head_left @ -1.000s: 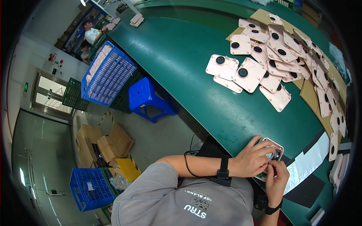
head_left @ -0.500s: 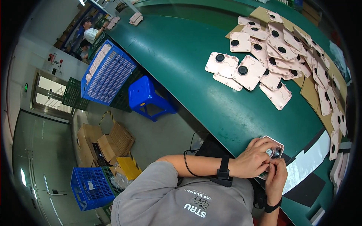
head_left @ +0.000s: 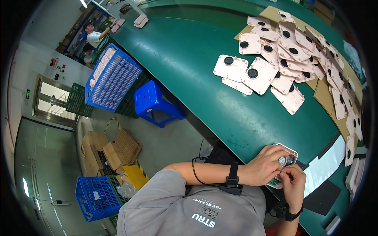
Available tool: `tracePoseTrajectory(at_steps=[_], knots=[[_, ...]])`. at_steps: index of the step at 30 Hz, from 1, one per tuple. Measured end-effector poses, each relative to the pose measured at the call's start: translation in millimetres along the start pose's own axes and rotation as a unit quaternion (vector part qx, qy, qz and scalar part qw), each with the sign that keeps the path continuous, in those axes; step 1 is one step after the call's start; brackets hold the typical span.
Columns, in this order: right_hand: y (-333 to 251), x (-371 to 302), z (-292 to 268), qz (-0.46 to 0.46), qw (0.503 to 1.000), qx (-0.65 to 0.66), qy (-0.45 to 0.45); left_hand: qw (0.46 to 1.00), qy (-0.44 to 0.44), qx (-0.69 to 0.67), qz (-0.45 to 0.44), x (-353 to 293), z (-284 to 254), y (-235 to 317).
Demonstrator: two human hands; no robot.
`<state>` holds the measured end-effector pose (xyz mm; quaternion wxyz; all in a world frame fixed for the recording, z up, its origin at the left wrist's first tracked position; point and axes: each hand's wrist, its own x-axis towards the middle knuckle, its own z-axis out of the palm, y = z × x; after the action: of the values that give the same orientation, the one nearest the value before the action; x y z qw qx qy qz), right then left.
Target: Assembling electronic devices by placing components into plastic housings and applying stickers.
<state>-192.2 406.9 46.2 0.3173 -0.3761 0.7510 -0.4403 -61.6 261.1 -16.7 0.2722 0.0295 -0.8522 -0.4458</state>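
Note:
Near the table's front edge, a pale pink plastic housing (head_left: 292, 152) lies open, with a round silver part (head_left: 282, 161) and a bit of green circuit board (head_left: 273, 182) showing inside. My left hand (head_left: 263, 167) reaches over it from the left, its curled fingers gripping the housing and covering much of it. On the housing's right side is my right hand (head_left: 293, 183), thumb and forefinger pinched together close to my left fingertips. Whatever sits in that pinch is too small to make out.
Many pink panels with black rings (head_left: 258, 74) lie piled on cardboard at the far right of the green table (head_left: 189, 51). A silvery sheet (head_left: 325, 165) and dark sheet (head_left: 323, 198) lie right of my hands. A blue stool (head_left: 151, 98) and crates (head_left: 114, 80) stand left.
My right hand has shifted slightly right and turned, uncovering more of the green circuit board. My left hand stays on the housing.

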Motion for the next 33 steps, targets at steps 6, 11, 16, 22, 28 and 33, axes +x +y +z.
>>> tracePoseTrajectory(at_steps=[6,11,16,22,28,33], knots=[[-2,-9,-2,-0.020,0.995,-0.097,0.023,0.999,-0.029,-0.028,-0.009,11,-12,12],[4,5,10,-0.093,0.992,-0.081,0.022,0.996,-0.078,0.019,-0.029,14,-34,-1],[8,-1,1,-0.114,0.986,-0.108,0.056,0.993,-0.117,0.011,-0.005,17,-31,-2],[11,-11,17,-0.107,0.983,-0.126,0.074,0.994,-0.105,0.028,0.010,15,-25,-7],[13,-11,13,-0.132,0.978,-0.152,0.055,0.991,-0.128,0.043,0.021,15,-28,-3],[17,-12,20,-0.139,0.972,-0.178,0.067,0.991,-0.123,0.046,0.024,20,-25,-3]])
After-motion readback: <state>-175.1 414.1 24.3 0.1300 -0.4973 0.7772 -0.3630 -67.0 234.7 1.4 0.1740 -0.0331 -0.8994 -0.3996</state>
